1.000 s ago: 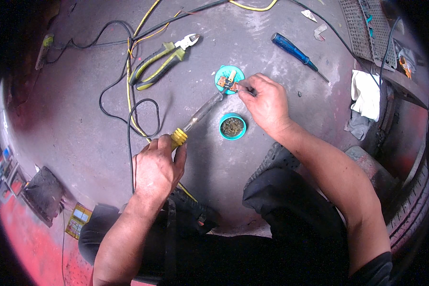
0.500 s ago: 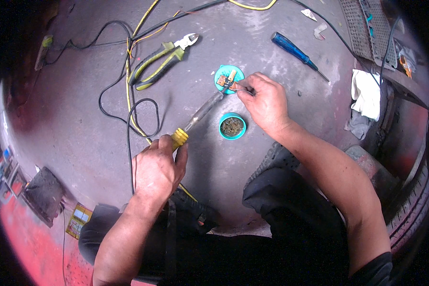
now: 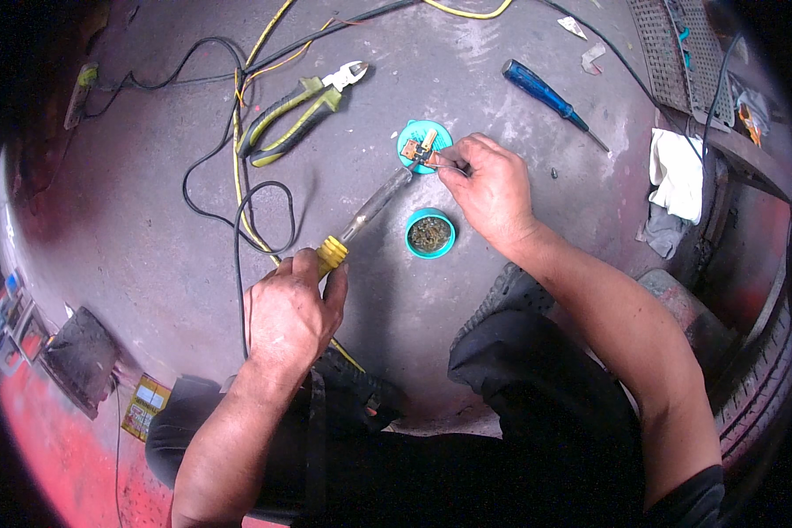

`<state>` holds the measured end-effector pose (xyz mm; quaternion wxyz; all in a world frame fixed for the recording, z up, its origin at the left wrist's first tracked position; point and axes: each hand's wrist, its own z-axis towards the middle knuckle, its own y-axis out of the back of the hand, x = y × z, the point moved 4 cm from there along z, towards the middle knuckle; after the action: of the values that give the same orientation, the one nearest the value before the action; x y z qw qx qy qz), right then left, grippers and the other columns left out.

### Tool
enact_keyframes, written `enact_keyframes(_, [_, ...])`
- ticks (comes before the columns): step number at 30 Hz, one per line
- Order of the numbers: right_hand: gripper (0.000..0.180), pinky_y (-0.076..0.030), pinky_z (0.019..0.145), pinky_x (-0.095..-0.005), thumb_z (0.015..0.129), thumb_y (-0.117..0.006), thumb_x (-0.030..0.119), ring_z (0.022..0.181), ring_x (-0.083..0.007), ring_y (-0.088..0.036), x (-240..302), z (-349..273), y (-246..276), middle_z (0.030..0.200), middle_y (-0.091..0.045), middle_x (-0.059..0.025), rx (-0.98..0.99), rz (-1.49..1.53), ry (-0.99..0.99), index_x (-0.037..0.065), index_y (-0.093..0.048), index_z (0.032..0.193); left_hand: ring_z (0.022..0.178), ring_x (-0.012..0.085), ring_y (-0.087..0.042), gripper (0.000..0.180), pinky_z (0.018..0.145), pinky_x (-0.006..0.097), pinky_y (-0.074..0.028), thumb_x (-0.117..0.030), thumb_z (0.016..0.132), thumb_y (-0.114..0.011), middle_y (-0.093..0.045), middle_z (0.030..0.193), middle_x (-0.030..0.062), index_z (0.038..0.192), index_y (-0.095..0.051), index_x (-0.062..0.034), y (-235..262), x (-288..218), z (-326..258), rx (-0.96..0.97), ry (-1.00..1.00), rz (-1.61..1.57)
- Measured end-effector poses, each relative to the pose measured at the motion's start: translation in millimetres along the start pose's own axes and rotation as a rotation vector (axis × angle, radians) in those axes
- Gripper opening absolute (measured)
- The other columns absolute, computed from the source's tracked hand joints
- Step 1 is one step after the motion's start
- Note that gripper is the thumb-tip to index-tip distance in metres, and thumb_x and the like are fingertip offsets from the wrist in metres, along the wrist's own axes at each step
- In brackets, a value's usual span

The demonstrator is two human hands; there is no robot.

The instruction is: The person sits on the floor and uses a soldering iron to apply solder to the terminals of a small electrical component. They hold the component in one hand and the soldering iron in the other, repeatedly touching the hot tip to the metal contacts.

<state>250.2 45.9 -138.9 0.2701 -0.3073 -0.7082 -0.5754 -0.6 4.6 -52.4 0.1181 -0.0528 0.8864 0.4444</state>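
My left hand point(image 3: 289, 312) is closed round the yellow handle of a soldering iron point(image 3: 365, 214). The iron's tip reaches up to a small circuit board point(image 3: 421, 151), which rests on a round turquoise lid point(image 3: 436, 133). From the right, my right hand point(image 3: 493, 182) pinches a thin grey wire point(image 3: 450, 165) at the board's edge; its fingertips partly hide the wire. Just below the lid stands an open turquoise tin point(image 3: 430, 233) with brownish, crumbly stuff inside.
Green-and-black cutting pliers point(image 3: 295, 114) lie at the upper left, beside black and yellow cables point(image 3: 238, 158). A blue screwdriver point(image 3: 541, 91) is at the upper right. White cloth point(image 3: 675, 174), a perforated metal piece point(image 3: 691, 62) and a tyre point(image 3: 757, 396) line the right side.
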Motion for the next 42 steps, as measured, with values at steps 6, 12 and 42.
enact_keyframes(6, [0.015, -0.057, 0.073, -0.0423, 0.084, -0.078, 0.009, 0.083, -0.0316, -0.071, -0.1, 0.3, 2.0, 0.094, -0.071, -0.0123, 0.003, -0.006, 0.014, 0.003, -0.072, 0.096, 0.076, 0.0431, -0.071, 0.03, 0.069, 0.05, -0.057, -0.029, 0.092, -0.073, -0.07, 0.083, 0.0228, 0.092, -0.063, -0.0009, 5.9, -1.8, -1.4, -0.028, -0.01, -0.013])
enact_keyframes(12, [0.025, -0.056, 0.074, -0.0463, 0.086, -0.076, 0.015, 0.084, -0.0366, -0.071, 6.7, 4.2, 18.8, 0.099, -0.071, -0.0149, -0.002, -0.015, -0.051, 0.004, -0.068, 0.107, 0.074, 0.0426, -0.071, 0.028, 0.068, 0.049, -0.056, -0.025, 0.088, -0.077, -0.07, 0.081, 0.0235, 0.091, -0.064, 0.0003, 21.4, 3.4, -7.6, -0.066, 0.004, -0.11])
enact_keyframes(42, [0.028, -0.051, 0.083, -0.0533, 0.101, -0.059, 0.02, 0.095, -0.0479, -0.065, 8.2, -17.9, 16.9, 0.101, -0.068, -0.028, 0.368, 0.072, -0.179, -0.002, -0.069, 0.114, 0.087, 0.0441, -0.075, 0.031, 0.075, 0.048, -0.059, -0.022, 0.094, -0.072, -0.071, 0.086, 0.029, 0.106, -0.056, 0.0025, 24.3, 6.7, -14.2, 0.1, 0.16, -0.306])
